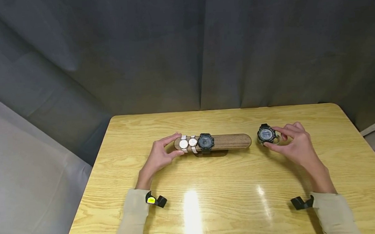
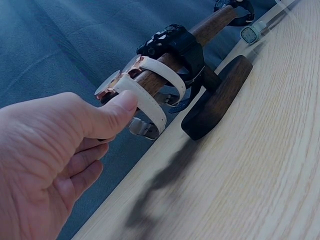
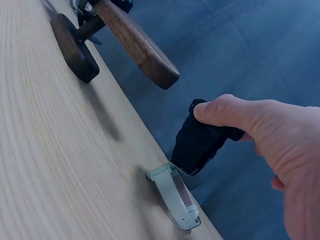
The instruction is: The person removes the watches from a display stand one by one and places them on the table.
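Observation:
A dark wooden watch stand (image 1: 232, 142) with a round-ended bar stands on the table. Two watches with white straps and rose-gold cases sit at the bar's left end, and a black digital watch (image 1: 205, 141) is around it beside them. My left hand (image 1: 159, 155) pinches the outermost white-strapped watch (image 2: 145, 102), thumb on its strap. To the right of the bar's far end, my right hand (image 1: 297, 142) holds another black digital watch (image 1: 266, 133) between thumb and fingers, its face upward. Beneath that one, a pale green watch (image 3: 172, 195) lies on the table.
The light wooden table (image 1: 141, 216) ends at a dark grey curtain (image 1: 160, 62) along its back edge. Under the bar, the stand's dark base (image 2: 220, 100) rests on the tabletop. Each sleeve carries a small black wrist mount.

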Tool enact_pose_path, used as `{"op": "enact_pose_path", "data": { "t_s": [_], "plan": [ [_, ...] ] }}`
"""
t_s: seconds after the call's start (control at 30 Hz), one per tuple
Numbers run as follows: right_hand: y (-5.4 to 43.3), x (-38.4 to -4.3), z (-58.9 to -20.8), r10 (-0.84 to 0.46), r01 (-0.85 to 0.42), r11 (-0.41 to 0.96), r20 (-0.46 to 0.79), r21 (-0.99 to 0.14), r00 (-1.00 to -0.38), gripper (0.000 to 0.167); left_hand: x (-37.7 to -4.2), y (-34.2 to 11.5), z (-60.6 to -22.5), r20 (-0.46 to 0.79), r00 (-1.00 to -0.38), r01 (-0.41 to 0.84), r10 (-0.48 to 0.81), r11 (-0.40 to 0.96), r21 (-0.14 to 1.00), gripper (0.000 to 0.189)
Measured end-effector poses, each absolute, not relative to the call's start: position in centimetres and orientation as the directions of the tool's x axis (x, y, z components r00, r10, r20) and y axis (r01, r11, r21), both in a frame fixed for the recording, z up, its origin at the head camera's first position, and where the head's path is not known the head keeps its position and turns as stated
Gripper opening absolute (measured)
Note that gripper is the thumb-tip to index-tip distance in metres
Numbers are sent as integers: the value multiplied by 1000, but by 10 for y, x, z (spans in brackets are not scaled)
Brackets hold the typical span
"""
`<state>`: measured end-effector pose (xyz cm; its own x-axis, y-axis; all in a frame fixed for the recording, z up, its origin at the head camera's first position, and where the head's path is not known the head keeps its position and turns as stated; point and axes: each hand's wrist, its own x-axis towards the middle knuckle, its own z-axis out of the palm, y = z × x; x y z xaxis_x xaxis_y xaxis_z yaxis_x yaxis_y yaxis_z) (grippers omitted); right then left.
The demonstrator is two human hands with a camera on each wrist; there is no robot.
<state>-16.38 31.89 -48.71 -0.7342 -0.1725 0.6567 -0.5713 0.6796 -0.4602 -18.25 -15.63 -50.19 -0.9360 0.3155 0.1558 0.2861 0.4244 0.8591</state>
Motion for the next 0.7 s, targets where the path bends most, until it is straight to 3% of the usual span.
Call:
{"op": "enact_pose_path", "data": {
  "t_s": [0.17, 0.43, 0.63, 0.7],
  "plan": [
    [322, -165, -489, -167, -573, 694, 676, -437, -718, 83, -182, -156, -502, 157, -938, 285, 310, 427, 858, 65],
    [329, -164, -484, -147, -550, 719, 680, -425, -718, 74, -182, -157, -503, 164, -936, 294, 310, 440, 848, 64],
    [336, -163, -483, -124, -519, 743, 675, -423, -728, 87, -183, -157, -504, 157, -937, 290, 313, 439, 850, 64],
    [339, -162, -483, -120, -509, 746, 666, -429, -736, 84, -183, -157, -504, 152, -938, 283, 311, 438, 853, 64]
  ]
}}
